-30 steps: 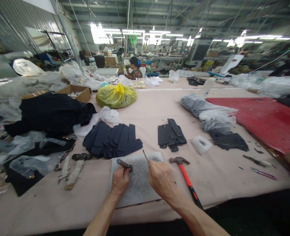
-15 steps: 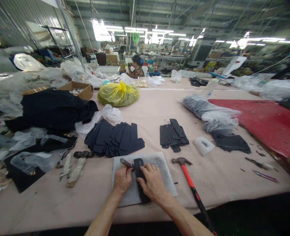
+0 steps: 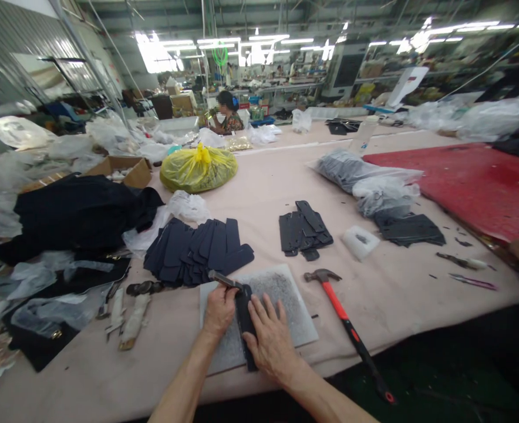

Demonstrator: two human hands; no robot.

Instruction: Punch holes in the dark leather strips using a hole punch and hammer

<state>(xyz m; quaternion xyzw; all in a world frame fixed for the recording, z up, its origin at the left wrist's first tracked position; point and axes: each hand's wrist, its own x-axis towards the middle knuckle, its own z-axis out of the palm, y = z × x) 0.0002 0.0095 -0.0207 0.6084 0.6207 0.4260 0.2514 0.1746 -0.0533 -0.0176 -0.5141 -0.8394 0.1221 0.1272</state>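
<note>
The left hand (image 3: 219, 310) grips a metal punch (image 3: 224, 280) at the top of the dark strip (image 3: 244, 320) on the pad (image 3: 286, 305) — the right hand (image 3: 270, 338), fingers spread flat, pins it — so a slip could misplace the mark.

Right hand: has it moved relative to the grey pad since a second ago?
Yes. The right hand has come in from the pad's right part towards its middle, and now lies flat on a dark strip beside the left hand.
</note>
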